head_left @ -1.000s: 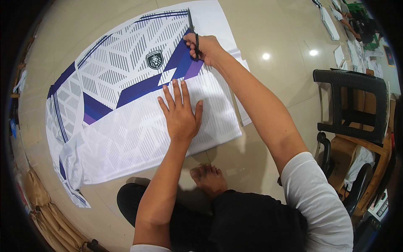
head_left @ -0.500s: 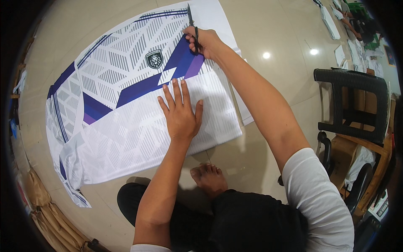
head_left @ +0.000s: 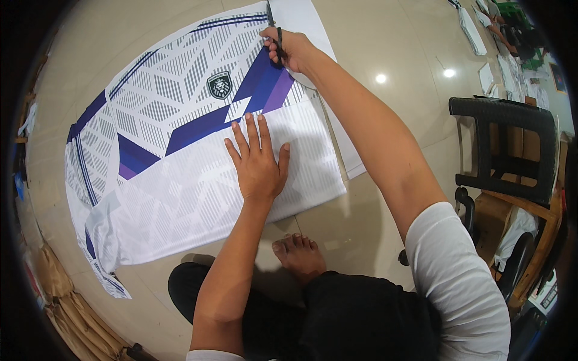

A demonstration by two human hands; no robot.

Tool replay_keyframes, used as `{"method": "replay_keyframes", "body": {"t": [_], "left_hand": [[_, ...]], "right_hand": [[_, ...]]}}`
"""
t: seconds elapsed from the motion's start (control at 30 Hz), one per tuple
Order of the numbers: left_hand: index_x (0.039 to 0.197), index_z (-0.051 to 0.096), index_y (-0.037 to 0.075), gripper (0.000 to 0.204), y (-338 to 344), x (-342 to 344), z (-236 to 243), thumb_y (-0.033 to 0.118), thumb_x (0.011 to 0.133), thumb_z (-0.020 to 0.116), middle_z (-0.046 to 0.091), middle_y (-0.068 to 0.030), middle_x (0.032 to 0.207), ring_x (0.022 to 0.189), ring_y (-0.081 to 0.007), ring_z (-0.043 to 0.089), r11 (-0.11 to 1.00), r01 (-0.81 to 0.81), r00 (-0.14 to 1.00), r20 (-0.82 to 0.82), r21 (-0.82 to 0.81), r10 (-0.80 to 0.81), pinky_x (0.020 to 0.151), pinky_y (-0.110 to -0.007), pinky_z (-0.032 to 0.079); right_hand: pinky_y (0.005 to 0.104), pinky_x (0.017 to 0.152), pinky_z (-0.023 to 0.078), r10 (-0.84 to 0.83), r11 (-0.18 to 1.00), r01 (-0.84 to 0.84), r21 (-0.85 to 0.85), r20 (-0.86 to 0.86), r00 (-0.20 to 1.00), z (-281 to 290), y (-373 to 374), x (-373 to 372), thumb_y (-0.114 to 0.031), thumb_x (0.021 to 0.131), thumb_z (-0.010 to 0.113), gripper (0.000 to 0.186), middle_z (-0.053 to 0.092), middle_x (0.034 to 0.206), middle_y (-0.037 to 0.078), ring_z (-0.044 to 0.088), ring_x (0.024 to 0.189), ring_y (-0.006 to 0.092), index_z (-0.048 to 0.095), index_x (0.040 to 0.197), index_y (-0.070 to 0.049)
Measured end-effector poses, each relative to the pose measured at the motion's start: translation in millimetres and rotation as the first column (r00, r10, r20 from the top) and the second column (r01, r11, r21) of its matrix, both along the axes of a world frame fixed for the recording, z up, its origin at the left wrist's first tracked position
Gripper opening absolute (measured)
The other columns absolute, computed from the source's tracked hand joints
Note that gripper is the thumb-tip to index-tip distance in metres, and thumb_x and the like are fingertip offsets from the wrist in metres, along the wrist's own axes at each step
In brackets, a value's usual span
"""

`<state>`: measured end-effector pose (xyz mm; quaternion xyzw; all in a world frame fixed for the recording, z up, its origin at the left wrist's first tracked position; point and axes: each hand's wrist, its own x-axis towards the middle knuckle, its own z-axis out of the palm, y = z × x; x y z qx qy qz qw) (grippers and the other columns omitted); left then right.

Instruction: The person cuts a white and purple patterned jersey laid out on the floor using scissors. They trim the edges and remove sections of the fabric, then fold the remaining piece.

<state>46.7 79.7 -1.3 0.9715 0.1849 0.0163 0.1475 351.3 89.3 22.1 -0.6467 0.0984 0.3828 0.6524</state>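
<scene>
A printed fabric panel (head_left: 168, 96) lies on the floor, white with grey stripes, blue and purple bands and a green crest, partly covered by a paler white section (head_left: 168, 204). My left hand (head_left: 256, 162) lies flat on that paler fabric, fingers spread, holding nothing. My right hand (head_left: 289, 51) grips black scissors (head_left: 270, 18) at the panel's upper right, with the blades pointing away from me along the edge, beside a plain white strip (head_left: 304, 18).
A black plastic stool or chair (head_left: 545, 150) and a wooden piece of furniture (head_left: 530, 253) stand at the right. Another person's arm (head_left: 500, 33) shows top right among white sheets (head_left: 466, 27). Brown paper bundles (head_left: 75, 319) lie lower left. My bare foot (head_left: 298, 256) is below the fabric.
My right hand and the scissors have moved up and slightly forward along the fabric, toward its top edge. My left hand has stayed in about the same place.
</scene>
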Motion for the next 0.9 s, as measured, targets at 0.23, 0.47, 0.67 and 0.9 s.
{"method": "replay_keyframes", "body": {"t": [0.23,0.47,0.67,0.9], "left_hand": [[0.177,0.023,0.003,0.079,-3,2,0,0.049,0.117,0.046,0.019,-0.0223,0.184,0.171,-0.0487,0.008,1.000,0.006,1.000,-0.020,-0.005,-0.006,0.135,-0.069,0.009],[0.176,0.024,0.002,0.080,1,-1,3,0.047,0.116,0.049,0.019,-0.0235,0.184,0.170,-0.0502,0.008,1.000,-0.003,1.000,-0.004,-0.023,0.003,0.135,-0.070,0.009],[0.176,0.025,0.002,0.080,-1,5,3,0.048,0.116,0.048,0.018,-0.0220,0.185,0.170,-0.0503,0.009,0.999,0.008,1.000,0.023,-0.031,-0.008,0.135,-0.070,0.008],[0.179,0.024,0.007,0.084,-2,4,-1,0.051,0.113,0.049,0.018,-0.0184,0.187,0.171,-0.0464,0.009,0.999,-0.031,0.998,-0.047,-0.030,0.030,0.137,-0.066,0.003]], "right_hand": [[0.0277,0.047,0.052,-0.014,0.996,0.013,0.090,0.011,1.000,-13,0,18,-0.020,0.089,0.090,0.026,0.069,0.077,0.006,0.062,0.056,0.0135,0.072,0.088,-0.001],[0.0418,0.067,0.063,0.387,0.788,0.048,-0.613,0.556,0.736,11,-41,16,-0.036,0.084,0.092,0.040,0.078,0.080,0.016,0.080,0.078,0.0272,0.075,0.078,0.000],[0.0517,0.075,0.058,0.585,0.595,0.310,-0.741,0.664,0.465,6,-132,-27,-0.045,0.087,0.088,0.042,0.077,0.086,0.018,0.075,0.085,0.0404,0.075,0.087,-0.005],[0.0545,0.079,0.050,0.446,0.534,0.598,-0.597,0.800,0.401,-22,-295,-140,-0.021,0.086,0.084,0.029,0.065,0.092,0.018,0.065,0.089,0.0421,0.066,0.101,-0.003]]}}
